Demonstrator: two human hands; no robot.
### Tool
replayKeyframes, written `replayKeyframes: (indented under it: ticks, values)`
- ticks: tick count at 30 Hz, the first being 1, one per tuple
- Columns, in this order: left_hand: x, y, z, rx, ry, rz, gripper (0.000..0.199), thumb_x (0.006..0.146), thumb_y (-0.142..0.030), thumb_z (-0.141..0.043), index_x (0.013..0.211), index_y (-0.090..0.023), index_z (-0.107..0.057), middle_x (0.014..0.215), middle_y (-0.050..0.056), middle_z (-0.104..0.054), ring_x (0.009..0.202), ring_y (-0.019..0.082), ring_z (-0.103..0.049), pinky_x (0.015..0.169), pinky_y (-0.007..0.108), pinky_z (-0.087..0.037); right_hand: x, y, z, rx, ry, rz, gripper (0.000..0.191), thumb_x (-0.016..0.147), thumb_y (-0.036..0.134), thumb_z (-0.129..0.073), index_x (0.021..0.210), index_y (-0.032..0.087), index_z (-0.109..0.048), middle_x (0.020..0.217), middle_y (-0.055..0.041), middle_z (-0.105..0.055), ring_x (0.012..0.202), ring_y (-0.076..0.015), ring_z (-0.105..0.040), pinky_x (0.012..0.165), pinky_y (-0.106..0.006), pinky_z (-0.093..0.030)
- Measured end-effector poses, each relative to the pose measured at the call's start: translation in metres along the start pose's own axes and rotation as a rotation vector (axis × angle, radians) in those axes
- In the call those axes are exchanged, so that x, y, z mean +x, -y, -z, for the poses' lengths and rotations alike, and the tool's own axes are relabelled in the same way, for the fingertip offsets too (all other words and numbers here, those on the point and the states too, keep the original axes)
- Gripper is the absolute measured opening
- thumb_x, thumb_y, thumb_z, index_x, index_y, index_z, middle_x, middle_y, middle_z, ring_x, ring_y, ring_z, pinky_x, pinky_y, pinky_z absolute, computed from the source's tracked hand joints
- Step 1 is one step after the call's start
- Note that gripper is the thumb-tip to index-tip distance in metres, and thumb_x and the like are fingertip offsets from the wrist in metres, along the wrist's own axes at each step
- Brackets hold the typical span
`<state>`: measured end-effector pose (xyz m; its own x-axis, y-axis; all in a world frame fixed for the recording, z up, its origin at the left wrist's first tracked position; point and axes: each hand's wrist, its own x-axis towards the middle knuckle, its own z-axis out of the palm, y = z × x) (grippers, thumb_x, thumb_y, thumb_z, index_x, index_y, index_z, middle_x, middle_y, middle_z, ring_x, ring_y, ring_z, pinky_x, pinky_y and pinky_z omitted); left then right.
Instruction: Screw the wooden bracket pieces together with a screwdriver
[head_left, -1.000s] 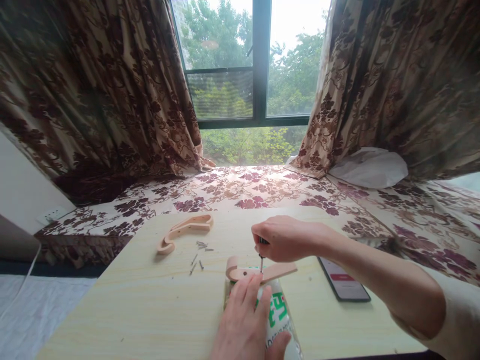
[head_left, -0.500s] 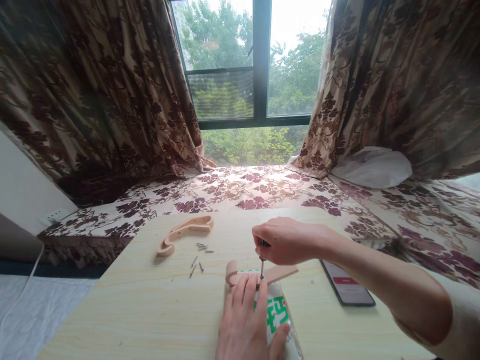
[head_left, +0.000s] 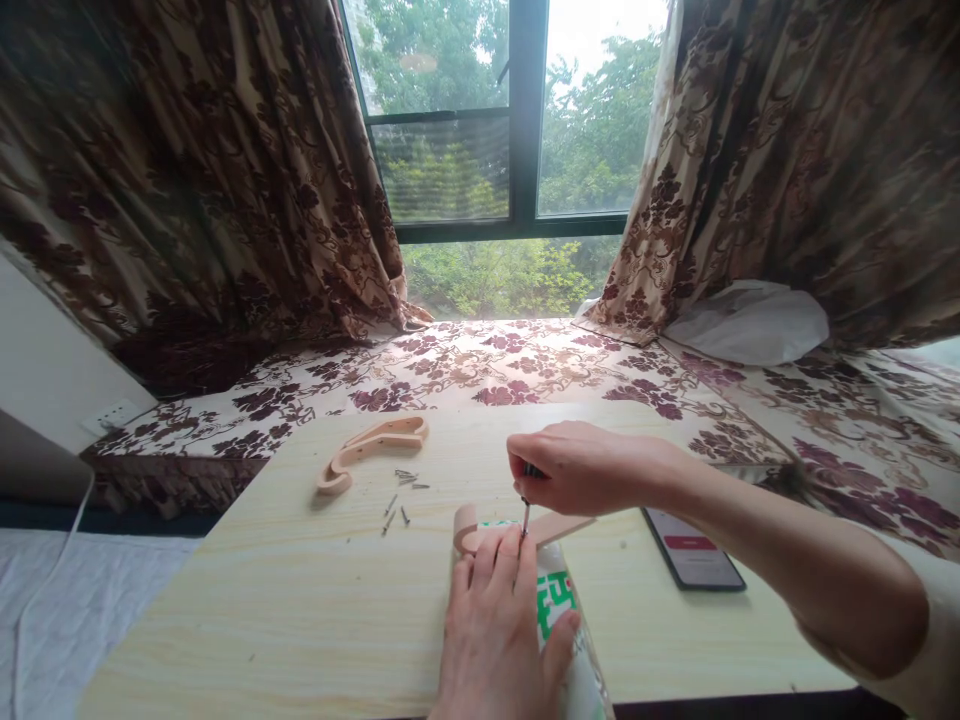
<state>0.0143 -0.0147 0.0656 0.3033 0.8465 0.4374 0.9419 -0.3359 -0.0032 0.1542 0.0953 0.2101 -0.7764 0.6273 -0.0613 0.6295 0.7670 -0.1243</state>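
My right hand (head_left: 577,466) is closed around the dark handle of a screwdriver (head_left: 526,516), its shaft pointing straight down. The tip meets a curved, pale wooden piece (head_left: 466,530) beside my left fingertips; the exact contact point is hidden. My left hand (head_left: 495,620) lies flat with fingers stretched out, over the near side of that piece and a white plastic packet (head_left: 556,575) with green print. The packet lies under the wooden piece. Farther left rests a second curved wooden piece (head_left: 375,443), and several loose screws (head_left: 406,478) lie close to it.
A phone (head_left: 694,550) with its screen lit lies on the pale wooden table (head_left: 300,600) beneath my right forearm. Past the table's far edge is a ledge with floral cloth (head_left: 480,365), with a white plastic bag (head_left: 754,322) at its right. Patterned curtains (head_left: 262,170) flank the window.
The camera has tipped down slightly, shifting the view. My right hand stays on the screwdriver with its wrist slightly turned; my left hand keeps its place on the packet and wooden piece.
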Motion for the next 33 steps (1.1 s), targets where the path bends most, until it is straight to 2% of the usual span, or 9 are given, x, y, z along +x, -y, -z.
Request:
replayKeyframes:
  ticks: [7, 12, 19, 23, 26, 33]
  values:
    - [-0.002, 0.002, -0.001, 0.027, 0.029, -0.021, 0.056, 0.087, -0.052, -0.043, 0.132, -0.020, -0.044, 0.135, 0.005, -0.052, 0.120, 0.026, -0.048, 0.092, 0.043, -0.046, -0.007, -0.007, 0.002, 0.061, 0.041, 0.081, 0.018, 0.076, 0.022, -0.046, 0.092, 0.020, -0.055, 0.077, -0.0032, -0.064, 0.063, -0.0132, -0.049, 0.053, -0.024, -0.030]
    - [0.000, 0.003, -0.002, 0.067, 0.016, -0.052, 0.058, 0.085, -0.050, -0.046, 0.133, -0.018, -0.044, 0.134, 0.007, -0.052, 0.120, 0.027, -0.047, 0.091, 0.043, -0.045, -0.007, -0.005, 0.001, 0.056, 0.042, 0.075, 0.018, 0.077, 0.021, -0.045, 0.093, 0.020, -0.054, 0.074, -0.0033, -0.062, 0.062, -0.0131, -0.046, 0.053, -0.024, -0.029]
    - [0.000, 0.011, -0.009, 0.097, -0.135, -0.087, 0.059, 0.082, -0.058, -0.046, 0.128, -0.020, -0.050, 0.127, 0.003, -0.059, 0.112, 0.023, -0.053, 0.085, 0.036, -0.045, -0.008, 0.010, -0.002, -0.018, 0.020, 0.074, 0.020, 0.078, 0.020, -0.044, 0.095, 0.020, -0.054, 0.079, -0.0060, -0.066, 0.064, -0.0145, -0.052, 0.053, -0.026, -0.026]
    - [-0.003, 0.012, -0.020, 0.135, -0.176, -0.093, 0.063, 0.076, -0.063, -0.051, 0.123, -0.022, -0.054, 0.123, 0.002, -0.062, 0.106, 0.022, -0.057, 0.079, 0.035, -0.045, -0.006, 0.016, -0.001, -0.041, 0.007, 0.075, 0.021, 0.076, 0.019, -0.045, 0.094, 0.021, -0.055, 0.079, -0.0063, -0.067, 0.063, -0.0151, -0.054, 0.052, -0.027, -0.026]
    - [-0.006, 0.010, -0.033, 0.142, -0.177, -0.004, 0.064, 0.072, -0.062, -0.055, 0.123, -0.024, -0.055, 0.122, 0.002, -0.063, 0.107, 0.023, -0.057, 0.082, 0.038, -0.043, -0.004, 0.015, -0.001, -0.028, 0.006, 0.068, 0.021, 0.073, 0.020, -0.048, 0.092, 0.021, -0.057, 0.077, -0.0057, -0.067, 0.062, -0.0151, -0.053, 0.052, -0.026, -0.027]
    - [-0.010, 0.013, -0.053, 0.129, -0.214, 0.019, 0.054, 0.075, -0.053, -0.055, 0.122, -0.026, -0.056, 0.119, 0.003, -0.064, 0.105, 0.024, -0.058, 0.081, 0.038, -0.044, 0.003, 0.010, 0.003, 0.049, 0.033, -0.001, 0.020, 0.071, 0.021, -0.049, 0.088, 0.019, -0.059, 0.078, -0.0060, -0.067, 0.066, -0.0159, -0.055, 0.054, -0.025, -0.032]
